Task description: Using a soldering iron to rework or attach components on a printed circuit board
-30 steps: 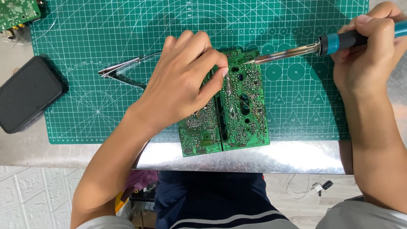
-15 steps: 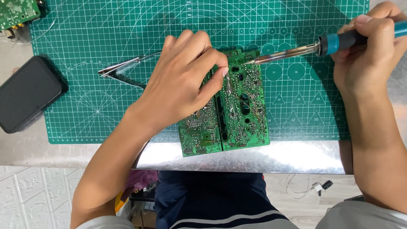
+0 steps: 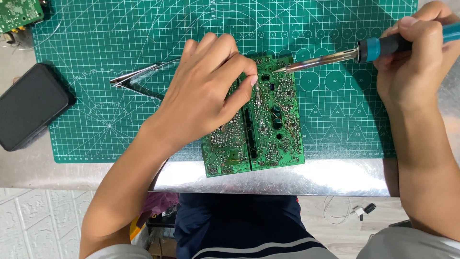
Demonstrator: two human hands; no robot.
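Left hand: the left hand (image 3: 206, 96) lies palm down on the upper left part of the green printed circuit board (image 3: 268, 120), fingers bent and drawn together, thumb and forefinger pinched at a spot near the board's top middle; whether something thin sits in that pinch I cannot tell.
Right hand: the right hand (image 3: 417, 57) is wrapped tight around the blue and black handle of the soldering iron (image 3: 335, 58), fingers clamped on it, near the mat's upper right corner.
Soldering iron: its long metal shaft slants leftward and its tip comes down at the board's top edge, just beside the left forefinger.
Circuit board: solder side up, it rests at the front edge of the green gridded cutting mat (image 3: 120, 43), its lower end reaching past the mat onto the shiny metal tabletop (image 3: 335, 177), roughly midway along the table's front edge.
Tweezers: a pair of slim metal tweezers (image 3: 136, 76) lies on the mat left of the left hand, points toward the mat's left side, partly hidden under the hand.
Black case: a flat black rounded rectangular case (image 3: 31, 105) sits at the mat's left edge, overlapping it slightly.
Second board: another green circuit board (image 3: 19, 12) shows at the table's far left corner, cut off by the view.
Below the table: dark trousers with white stripes (image 3: 239, 230) and a small white connector on a thin wire (image 3: 357, 210) on the floor.
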